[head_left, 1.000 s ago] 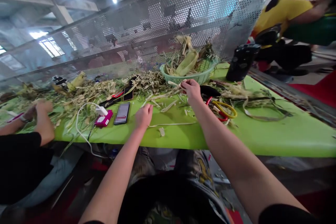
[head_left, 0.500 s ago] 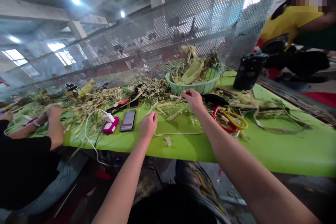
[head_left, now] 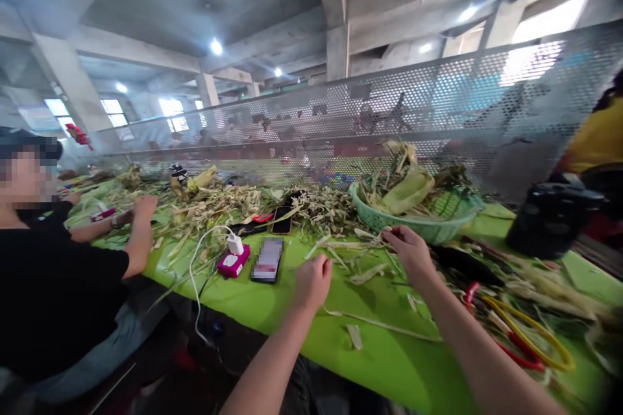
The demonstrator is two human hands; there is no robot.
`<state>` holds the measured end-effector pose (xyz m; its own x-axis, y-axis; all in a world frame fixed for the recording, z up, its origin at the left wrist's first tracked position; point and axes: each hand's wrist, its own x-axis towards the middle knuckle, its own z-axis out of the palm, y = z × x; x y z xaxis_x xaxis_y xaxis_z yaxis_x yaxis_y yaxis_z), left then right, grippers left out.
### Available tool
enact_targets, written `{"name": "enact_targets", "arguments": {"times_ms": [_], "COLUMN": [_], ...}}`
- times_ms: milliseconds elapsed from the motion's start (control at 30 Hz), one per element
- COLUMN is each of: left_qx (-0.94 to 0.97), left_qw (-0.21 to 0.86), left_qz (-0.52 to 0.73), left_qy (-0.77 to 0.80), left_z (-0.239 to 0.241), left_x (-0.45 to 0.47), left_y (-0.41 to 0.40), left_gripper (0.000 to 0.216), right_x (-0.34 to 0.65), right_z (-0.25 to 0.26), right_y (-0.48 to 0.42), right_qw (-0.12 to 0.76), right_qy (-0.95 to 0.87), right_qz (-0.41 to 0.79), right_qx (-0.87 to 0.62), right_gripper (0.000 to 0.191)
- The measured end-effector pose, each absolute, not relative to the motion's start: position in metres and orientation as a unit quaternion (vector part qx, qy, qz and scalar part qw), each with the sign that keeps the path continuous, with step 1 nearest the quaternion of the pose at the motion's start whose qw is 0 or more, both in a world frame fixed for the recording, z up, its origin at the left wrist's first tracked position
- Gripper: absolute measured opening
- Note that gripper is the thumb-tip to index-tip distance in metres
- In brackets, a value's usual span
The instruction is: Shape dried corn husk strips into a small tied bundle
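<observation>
A concrete hall, a perforated metal screen (head_left: 438, 97) across the back, and a bright green table (head_left: 389, 363) strewn with dry corn husks. The green basket (head_left: 428, 228), heaped with husks, is the marker here.

Far to the left of the basket, a co-worker in a black sleeve has a hand (head_left: 143, 207) in the husk pile. Closer to the basket sit a pink power bank (head_left: 233, 262) with a white plug and a phone (head_left: 267, 259), side by side.

Now the person's own left hand (head_left: 311, 282): left of the basket and nearer the table edge, forearm stretched out, fingers curled into a loose fist, knuckles up. Whether anything sits inside it cannot be told.

The right hand (head_left: 411, 249) is just in front of the basket's rim, wrist raised, thumb and fingertips nipped together on a pale husk strip (head_left: 357, 246) that trails leftward over the table. This looks like picking strips out of the litter, one at a time; lifting this one free would call for a firm pinch and a clean draw away from the tangle.

Right of the basket lie red and yellow loops (head_left: 530, 337) and a black case (head_left: 549, 220).
</observation>
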<state>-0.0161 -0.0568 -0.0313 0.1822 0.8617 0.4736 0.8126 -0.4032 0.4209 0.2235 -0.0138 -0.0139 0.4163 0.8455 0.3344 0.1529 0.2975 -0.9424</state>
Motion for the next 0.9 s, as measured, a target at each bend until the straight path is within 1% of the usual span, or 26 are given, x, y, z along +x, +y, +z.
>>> {"name": "enact_targets", "arguments": {"times_ms": [433, 700, 900], "left_qx": [0.749, 0.744, 0.747], "left_qw": [0.093, 0.107, 0.115], "left_qz": [0.376, 0.384, 0.388], "left_qy": [0.537, 0.536, 0.527], "left_z": [-0.032, -0.034, -0.035], "left_x": [-0.017, -0.018, -0.018], "left_y": [-0.054, -0.052, -0.051], "left_gripper": [0.025, 0.026, 0.026], "right_x": [0.214, 0.207, 0.206], "right_z": [-0.007, -0.009, -0.009], "right_y": [-0.017, -0.013, -0.013], "right_qw": [0.64, 0.624, 0.612], "right_qy": [-0.497, -0.505, -0.515], "right_qz": [0.271, 0.279, 0.272], "right_qx": [-0.52, -0.526, -0.535], "right_gripper": [0.031, 0.034, 0.031]}}
